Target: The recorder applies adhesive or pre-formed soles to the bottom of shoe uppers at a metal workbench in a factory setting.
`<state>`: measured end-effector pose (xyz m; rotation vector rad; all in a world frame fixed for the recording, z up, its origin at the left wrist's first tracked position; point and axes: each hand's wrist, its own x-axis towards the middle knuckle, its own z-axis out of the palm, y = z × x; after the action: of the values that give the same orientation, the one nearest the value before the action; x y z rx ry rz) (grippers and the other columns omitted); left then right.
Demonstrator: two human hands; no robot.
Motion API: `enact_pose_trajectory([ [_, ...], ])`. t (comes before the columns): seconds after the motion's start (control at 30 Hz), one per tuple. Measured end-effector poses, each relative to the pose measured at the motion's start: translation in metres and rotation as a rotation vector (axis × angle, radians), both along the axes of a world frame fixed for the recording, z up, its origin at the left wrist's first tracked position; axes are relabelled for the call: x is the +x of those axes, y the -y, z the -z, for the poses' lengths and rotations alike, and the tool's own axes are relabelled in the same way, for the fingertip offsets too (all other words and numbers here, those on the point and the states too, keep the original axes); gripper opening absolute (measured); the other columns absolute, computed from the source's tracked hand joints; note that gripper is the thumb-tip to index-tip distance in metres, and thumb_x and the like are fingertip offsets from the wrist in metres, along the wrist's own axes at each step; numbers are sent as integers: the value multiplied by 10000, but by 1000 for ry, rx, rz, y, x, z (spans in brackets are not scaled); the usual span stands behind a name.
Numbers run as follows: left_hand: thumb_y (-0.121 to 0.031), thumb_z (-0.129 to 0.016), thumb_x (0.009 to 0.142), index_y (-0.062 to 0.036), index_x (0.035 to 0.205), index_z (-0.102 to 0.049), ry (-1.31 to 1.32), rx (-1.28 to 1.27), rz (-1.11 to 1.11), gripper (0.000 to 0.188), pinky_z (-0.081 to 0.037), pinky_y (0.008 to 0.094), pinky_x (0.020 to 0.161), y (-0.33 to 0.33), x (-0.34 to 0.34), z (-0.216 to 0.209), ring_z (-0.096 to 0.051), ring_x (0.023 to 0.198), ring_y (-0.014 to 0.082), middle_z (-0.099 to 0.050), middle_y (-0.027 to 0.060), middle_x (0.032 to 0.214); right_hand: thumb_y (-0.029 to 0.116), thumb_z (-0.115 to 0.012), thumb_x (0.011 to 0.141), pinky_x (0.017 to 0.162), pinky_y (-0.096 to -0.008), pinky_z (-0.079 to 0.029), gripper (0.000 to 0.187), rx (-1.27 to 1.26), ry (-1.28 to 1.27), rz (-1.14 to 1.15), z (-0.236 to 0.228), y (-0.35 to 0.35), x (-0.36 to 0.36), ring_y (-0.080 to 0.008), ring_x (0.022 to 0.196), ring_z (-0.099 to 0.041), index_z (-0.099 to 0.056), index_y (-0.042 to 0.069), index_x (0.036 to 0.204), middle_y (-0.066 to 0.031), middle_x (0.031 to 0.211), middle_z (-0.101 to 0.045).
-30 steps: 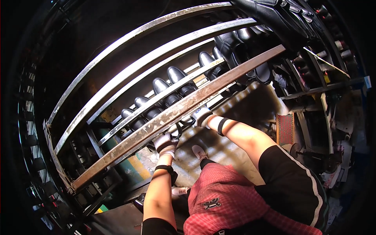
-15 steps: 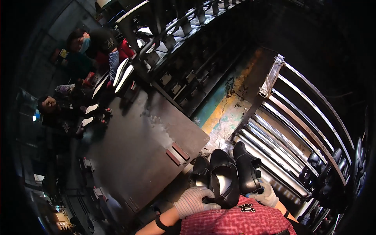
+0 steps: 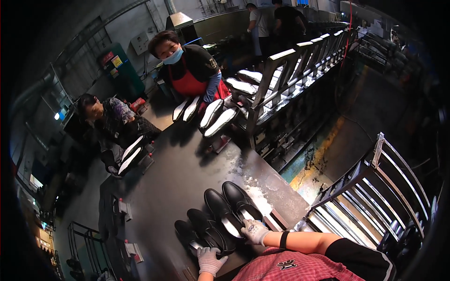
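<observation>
Two pairs of black leather shoes with pale insoles stand at the near edge of the metal table [image 3: 164, 187], toes pointing away from me. My left hand [image 3: 210, 260], in a striped glove, grips the left pair of shoes [image 3: 206, 228] at the heel end, fingers curled over the openings. My right hand [image 3: 255, 232], in a whitish glove, closes on the right pair of shoes [image 3: 228, 202] at the back, fingertips at the openings. Some fingers of both hands are hidden by the shoes.
A slatted metal rack [image 3: 361, 196] stands to my right. Across the table, a masked person [image 3: 190, 77] in a red apron and another person [image 3: 117, 117] are near upturned white-soled shoes [image 3: 220, 122]. A conveyor frame [image 3: 281, 93] runs toward the back right.
The shoes have gone from against my chest, beside the rack, to the tabletop on the left. My arms reach forward, and the view has swung toward the table and co-workers.
</observation>
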<state>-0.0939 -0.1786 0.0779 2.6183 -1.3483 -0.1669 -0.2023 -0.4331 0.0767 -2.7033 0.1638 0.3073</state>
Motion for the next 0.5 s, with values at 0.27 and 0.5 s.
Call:
enact_pose_trajectory([
  [0.27,-512,-770,672,-64,920,-652,4,35,-42,525,-414,532,868,-42,7,40,-554,945,413,-617,224,937,521,-712,778,936,-466,-466,600,-11,-212,-92,17,-28,32,-397,1143,-570,-625,89,1185,-269,1343,-479],
  [0.5,-542,-738,697,-53,921,-649,-188,143,-119,546,-368,560,916,-46,5,27,-523,1005,433,-605,241,987,472,-738,741,988,-473,-409,546,8,-159,-197,20,-45,25,-379,1225,-483,-667,108,1142,-223,1296,-507],
])
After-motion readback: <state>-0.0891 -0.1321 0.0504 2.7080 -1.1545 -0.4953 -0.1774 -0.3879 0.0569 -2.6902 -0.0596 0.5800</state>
